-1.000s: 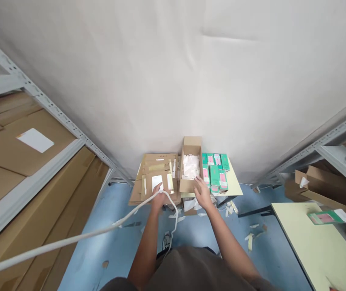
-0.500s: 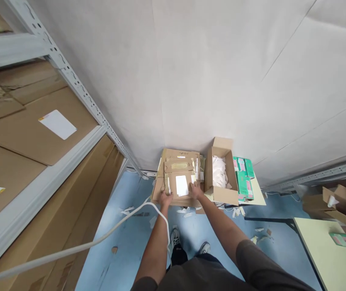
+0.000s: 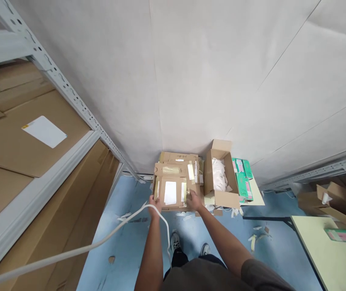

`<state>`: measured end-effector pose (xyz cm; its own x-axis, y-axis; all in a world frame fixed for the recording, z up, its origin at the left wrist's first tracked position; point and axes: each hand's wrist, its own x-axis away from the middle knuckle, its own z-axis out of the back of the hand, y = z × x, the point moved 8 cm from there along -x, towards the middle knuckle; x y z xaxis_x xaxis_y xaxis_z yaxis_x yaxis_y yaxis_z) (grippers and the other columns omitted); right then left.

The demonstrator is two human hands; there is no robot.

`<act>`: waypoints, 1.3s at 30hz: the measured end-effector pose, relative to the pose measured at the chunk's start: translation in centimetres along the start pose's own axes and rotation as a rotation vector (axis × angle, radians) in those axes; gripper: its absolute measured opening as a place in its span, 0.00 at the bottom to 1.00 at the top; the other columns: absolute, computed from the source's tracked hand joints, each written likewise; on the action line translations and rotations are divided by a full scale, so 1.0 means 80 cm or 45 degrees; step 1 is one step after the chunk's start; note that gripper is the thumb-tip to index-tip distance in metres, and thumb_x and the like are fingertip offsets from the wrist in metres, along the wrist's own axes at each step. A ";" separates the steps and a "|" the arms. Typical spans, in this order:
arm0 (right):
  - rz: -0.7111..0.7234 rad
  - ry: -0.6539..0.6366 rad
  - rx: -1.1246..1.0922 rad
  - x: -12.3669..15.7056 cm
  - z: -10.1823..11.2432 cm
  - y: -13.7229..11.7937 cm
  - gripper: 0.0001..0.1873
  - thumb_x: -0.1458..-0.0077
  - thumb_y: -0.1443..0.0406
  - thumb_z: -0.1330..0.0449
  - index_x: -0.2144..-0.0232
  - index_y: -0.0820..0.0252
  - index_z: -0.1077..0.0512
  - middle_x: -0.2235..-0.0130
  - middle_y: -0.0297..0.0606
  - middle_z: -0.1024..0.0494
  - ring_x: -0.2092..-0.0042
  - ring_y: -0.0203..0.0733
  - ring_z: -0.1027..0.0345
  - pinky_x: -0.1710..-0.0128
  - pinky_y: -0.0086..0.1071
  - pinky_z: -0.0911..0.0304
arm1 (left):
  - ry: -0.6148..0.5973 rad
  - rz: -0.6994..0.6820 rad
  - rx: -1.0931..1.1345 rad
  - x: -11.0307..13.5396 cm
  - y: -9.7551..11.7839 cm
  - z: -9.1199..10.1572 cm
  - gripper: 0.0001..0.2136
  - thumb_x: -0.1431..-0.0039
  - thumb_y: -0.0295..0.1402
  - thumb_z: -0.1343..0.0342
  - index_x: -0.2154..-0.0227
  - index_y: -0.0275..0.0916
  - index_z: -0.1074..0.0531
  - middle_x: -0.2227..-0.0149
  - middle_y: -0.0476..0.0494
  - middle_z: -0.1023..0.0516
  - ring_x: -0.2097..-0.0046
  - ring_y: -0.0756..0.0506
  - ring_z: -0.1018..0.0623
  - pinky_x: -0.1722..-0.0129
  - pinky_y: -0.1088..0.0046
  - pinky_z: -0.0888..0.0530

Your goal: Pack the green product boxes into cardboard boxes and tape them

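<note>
A flat cardboard box (image 3: 162,186) with a white label (image 3: 170,193) and clear tape lies on a stack of flattened cardboard (image 3: 179,157). My left hand (image 3: 154,205) is closed round its near left corner, thumb towards the top. At the box's right edge is my right hand (image 3: 194,201), its fingers apart over the cardboard; whether they touch the box is hard to see. To the right stands an open carton (image 3: 226,198) with crumpled white paper (image 3: 219,173) inside.
Green and pink boxes (image 3: 243,184) sit right of the carton on a pale table (image 3: 257,194). A shelf rack (image 3: 78,105) with large cartons rises at left. A white cable (image 3: 112,232) crosses in front. Another table (image 3: 315,234) is at right; scraps dot the blue floor (image 3: 124,238).
The flat box has shifted left across the stack, and my left hand has moved left with it. My right hand stays at about the same spot, slightly nearer me.
</note>
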<state>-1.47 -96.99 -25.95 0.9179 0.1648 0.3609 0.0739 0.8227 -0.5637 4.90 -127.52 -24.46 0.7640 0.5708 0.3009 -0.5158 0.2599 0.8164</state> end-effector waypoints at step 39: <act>-0.129 1.500 -1.654 0.589 0.508 0.603 0.24 0.53 0.57 0.28 0.55 0.51 0.31 0.61 0.35 0.15 0.59 0.48 0.20 0.57 0.39 0.25 | -1.569 -0.644 0.145 0.613 0.476 -0.657 0.35 0.63 0.56 0.21 0.56 0.38 0.20 0.60 0.37 0.11 0.59 0.38 0.12 0.54 0.59 0.14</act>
<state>29.52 -27.41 -5.96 0.6147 -0.7849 0.0780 -0.1605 -0.2213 -0.9619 2.36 -48.66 -4.54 0.7402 -0.6551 0.1517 -0.0851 0.1325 0.9875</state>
